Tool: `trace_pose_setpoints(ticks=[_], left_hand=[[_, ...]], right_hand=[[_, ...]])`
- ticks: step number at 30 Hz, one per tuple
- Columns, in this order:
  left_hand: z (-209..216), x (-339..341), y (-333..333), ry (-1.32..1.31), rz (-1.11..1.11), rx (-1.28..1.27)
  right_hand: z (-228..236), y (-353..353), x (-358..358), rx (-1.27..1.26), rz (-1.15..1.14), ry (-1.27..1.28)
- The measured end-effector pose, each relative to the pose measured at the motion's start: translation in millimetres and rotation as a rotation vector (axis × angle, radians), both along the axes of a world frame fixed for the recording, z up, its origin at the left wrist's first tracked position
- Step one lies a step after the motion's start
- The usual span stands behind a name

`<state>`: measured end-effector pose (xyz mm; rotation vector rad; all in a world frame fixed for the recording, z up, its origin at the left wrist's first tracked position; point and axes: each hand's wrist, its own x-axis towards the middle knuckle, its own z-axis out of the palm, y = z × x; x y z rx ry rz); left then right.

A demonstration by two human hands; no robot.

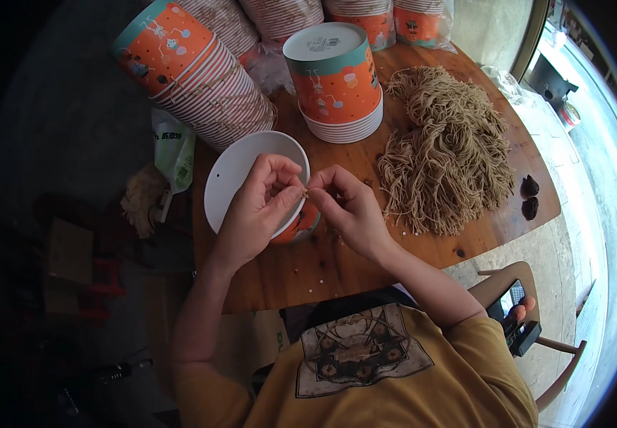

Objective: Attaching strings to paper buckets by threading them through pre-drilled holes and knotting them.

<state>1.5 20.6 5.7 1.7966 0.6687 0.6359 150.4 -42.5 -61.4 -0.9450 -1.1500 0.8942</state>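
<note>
The left hand (265, 203) has its thumb and forefinger pinched together on a tiny tan cord end (305, 193), and the right hand (347, 208) meets it from the right, fingertips closed on the same spot. The cord end sits above the right part of the rim of a mouth-up paper bucket (226, 160), white inside and orange outside; whether it passes through the wall cannot be told. For so small a piece, a fingertip grip seems best: steady it with the left hand, let the right make the fine movements, and keep both wrists low so the bucket is not knocked.

On the wooden worktop (273, 282), from the left, stand a leaning stack of orange-and-teal paper buckets (198, 78) with tan strands along it, then an upside-down bucket stack (337, 89) at the far middle, a loose heap of tan cords (451, 157) to the right, and two small dark pieces (530, 196) near the right edge. White specks dot the near side. Left of the worktop, the dim room holds a green-and-white plastic bag (173, 150); at the near right is a wooden chair (511, 274), with bright daylight beyond.
</note>
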Motion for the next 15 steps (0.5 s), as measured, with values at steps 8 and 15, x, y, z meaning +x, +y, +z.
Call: trace_pose_setpoints(ticks=[8,15], left_hand=[[-0.8,-4.3,-5.0,0.029,0.036,0.048],[0.8,-6.1,-10.9,0.083,0.069,0.002]], right_hand=[[-0.4,-1.3,-1.3,-0.081,0.095,0.084],[4.5,-2.9,-2.8,-0.091,0.065,0.097]])
